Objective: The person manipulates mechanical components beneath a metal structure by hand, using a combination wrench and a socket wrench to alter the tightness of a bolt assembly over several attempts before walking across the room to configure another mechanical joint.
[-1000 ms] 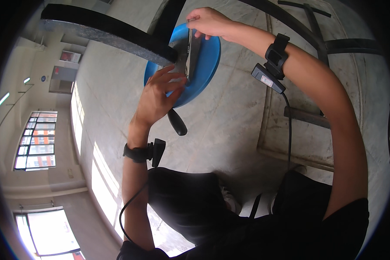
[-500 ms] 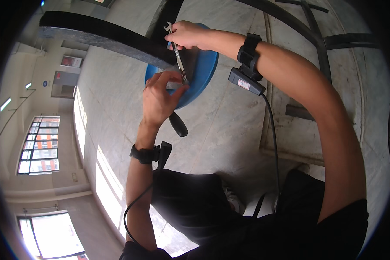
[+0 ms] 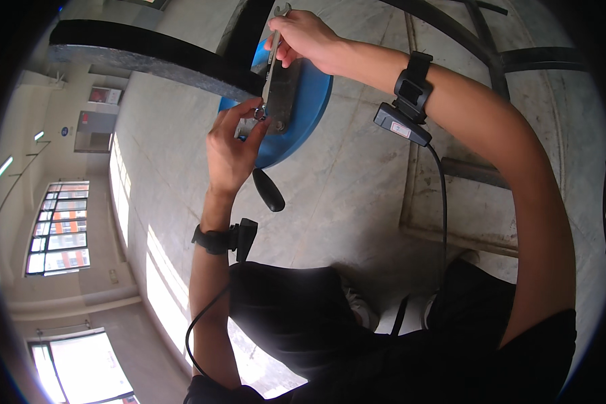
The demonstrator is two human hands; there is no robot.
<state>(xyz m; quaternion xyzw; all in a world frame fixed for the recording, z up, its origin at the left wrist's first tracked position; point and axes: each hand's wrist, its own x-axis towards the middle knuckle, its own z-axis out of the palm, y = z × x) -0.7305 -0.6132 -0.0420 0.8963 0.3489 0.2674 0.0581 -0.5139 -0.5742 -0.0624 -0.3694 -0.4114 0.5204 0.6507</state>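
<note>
A silver combination wrench [image 3: 271, 76] slants between my two hands. My right hand [image 3: 305, 39] is closed round its shank, just below the open-jawed end. At the ring end, the thumb and fingers of my left hand [image 3: 233, 149] pinch the wrench. Beneath it lies a blue round disc [image 3: 313, 111] with a dark metal plate [image 3: 286, 91] on it. A bolt head [image 3: 281, 126] shows at the plate's near end, apart from the ring end. Whether a small part sits inside the ring, I cannot tell.
A thick black beam [image 3: 148, 57] reaches in from the left over the disc, meeting another black bar [image 3: 244, 34]. A black handle [image 3: 269, 190] sticks out below the disc. Black metal framing [image 3: 495, 64] stands at right. Cables [image 3: 444, 209] hang from both wrist devices.
The wrench's ring end has come away from the bolt, moving left and slightly up with my left hand. My right hand has risen a little, and the bolt head is now uncovered.
</note>
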